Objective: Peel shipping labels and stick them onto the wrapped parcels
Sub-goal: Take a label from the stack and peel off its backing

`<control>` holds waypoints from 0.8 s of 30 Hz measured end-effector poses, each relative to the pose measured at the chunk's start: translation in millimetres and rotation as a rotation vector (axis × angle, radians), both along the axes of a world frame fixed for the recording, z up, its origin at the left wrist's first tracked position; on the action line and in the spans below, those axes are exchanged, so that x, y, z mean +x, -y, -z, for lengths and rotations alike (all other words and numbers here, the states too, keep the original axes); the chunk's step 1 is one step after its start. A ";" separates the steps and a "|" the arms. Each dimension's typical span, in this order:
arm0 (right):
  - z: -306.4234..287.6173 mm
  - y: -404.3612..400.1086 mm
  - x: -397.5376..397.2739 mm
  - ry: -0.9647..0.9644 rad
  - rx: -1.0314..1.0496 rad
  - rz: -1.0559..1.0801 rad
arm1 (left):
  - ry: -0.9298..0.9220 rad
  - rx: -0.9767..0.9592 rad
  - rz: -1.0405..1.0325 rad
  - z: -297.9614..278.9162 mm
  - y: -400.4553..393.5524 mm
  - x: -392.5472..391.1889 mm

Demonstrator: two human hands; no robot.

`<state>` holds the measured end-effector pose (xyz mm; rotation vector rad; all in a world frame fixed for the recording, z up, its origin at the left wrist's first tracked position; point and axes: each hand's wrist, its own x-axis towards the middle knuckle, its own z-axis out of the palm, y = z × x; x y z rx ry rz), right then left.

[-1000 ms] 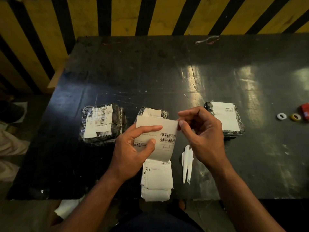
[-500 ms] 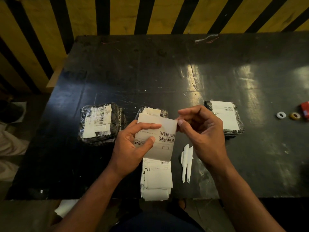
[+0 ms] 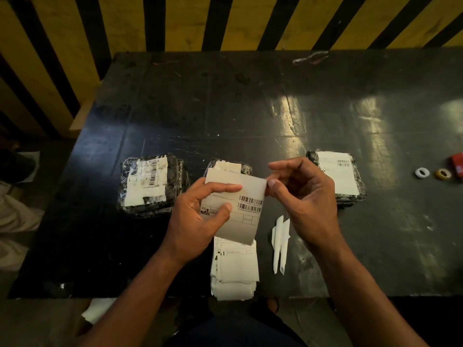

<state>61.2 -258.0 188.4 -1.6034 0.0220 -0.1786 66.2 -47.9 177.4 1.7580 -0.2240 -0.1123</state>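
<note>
My left hand holds a white shipping label with barcodes, thumb on its face, above the table. My right hand pinches the label's upper right corner between thumb and fingers. Three black wrapped parcels lie in a row behind: the left parcel with labels on it, the middle parcel mostly hidden by the held label, and the right parcel bearing a white label. A stack of labels lies at the table's near edge under my hands.
Two peeled white backing strips lie right of the stack. A white tape ring, a yellow tape ring and a red object sit at the right of the black table. A yellow-and-black striped wall stands behind.
Almost nothing has moved. Both hands keep hold of the label, and the right fingers shift slightly at its upper right corner.
</note>
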 end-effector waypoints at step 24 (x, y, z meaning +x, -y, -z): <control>3.1 -7.1 -1.2 0.029 0.104 -0.008 | 0.341 0.250 -0.090 -7.5 21.7 -2.3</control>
